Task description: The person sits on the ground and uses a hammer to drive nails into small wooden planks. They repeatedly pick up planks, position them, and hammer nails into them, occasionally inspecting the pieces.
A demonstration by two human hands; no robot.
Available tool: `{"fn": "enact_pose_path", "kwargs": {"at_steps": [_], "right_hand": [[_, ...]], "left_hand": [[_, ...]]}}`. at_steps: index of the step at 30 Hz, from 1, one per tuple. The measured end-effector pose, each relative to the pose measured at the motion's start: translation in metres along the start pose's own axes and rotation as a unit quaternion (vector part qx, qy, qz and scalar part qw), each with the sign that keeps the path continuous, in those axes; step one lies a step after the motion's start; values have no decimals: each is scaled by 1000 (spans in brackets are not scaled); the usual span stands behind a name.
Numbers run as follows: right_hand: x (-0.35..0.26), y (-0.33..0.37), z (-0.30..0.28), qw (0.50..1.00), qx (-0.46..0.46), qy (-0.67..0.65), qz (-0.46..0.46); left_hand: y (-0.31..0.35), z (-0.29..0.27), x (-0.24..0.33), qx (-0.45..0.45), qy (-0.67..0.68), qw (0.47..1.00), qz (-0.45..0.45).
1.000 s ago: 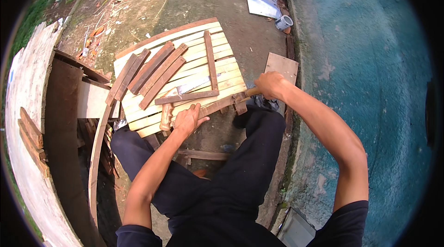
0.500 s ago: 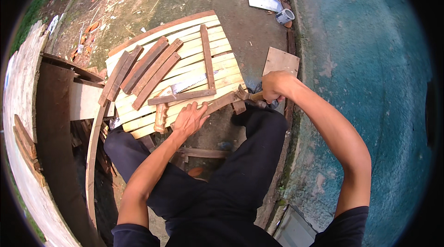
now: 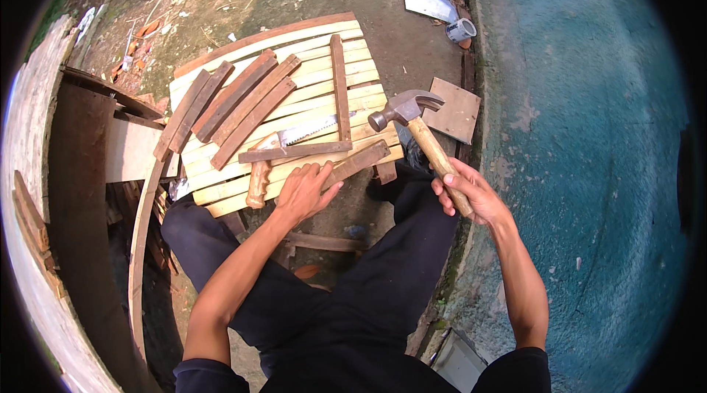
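A claw hammer with a wooden handle [image 3: 423, 135] is clenched in the right hand [image 3: 471, 194], its steel head raised above the pale slatted wooden panel [image 3: 294, 91]. A short brown wooden strip [image 3: 357, 165] at the panel's near edge is pressed flat under the open left hand [image 3: 302, 190]. Beside it lies a handsaw with a wooden handle [image 3: 283, 150]. Several dark battens [image 3: 243, 102] lie loose on the slats, so the nailing is judged far from finished.
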State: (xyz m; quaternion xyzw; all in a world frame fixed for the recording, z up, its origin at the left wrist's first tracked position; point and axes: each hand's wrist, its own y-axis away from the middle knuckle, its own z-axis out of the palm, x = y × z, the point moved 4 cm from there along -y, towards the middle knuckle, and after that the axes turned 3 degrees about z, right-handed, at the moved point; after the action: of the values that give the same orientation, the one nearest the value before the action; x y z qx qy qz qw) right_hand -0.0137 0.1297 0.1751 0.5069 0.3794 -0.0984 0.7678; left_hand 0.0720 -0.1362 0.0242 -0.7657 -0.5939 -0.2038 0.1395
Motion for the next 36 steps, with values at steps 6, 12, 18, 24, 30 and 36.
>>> {"fn": "enact_pose_path", "kwargs": {"at_steps": [6,12,18,24,30,36], "right_hand": [[41,-36,13,994,110,-10,-23],[64,-35,30,944,182,-49,-272],[80,-65,9,959,206,-53,-188],[96,-61,-2,924,269,-62,-265],[106,-65,-13,942,235,-125,-206],[129,-65,-12,960,234,-59,-143]], "left_hand": [[-10,1,2,38,-82,995,45],[-11,13,-3,-28,-130,989,71],[-12,19,11,-30,-90,994,46],[-11,14,14,-16,-50,998,45],[-15,8,16,-16,-51,997,56],[-21,7,11,-36,-45,995,86]]}}
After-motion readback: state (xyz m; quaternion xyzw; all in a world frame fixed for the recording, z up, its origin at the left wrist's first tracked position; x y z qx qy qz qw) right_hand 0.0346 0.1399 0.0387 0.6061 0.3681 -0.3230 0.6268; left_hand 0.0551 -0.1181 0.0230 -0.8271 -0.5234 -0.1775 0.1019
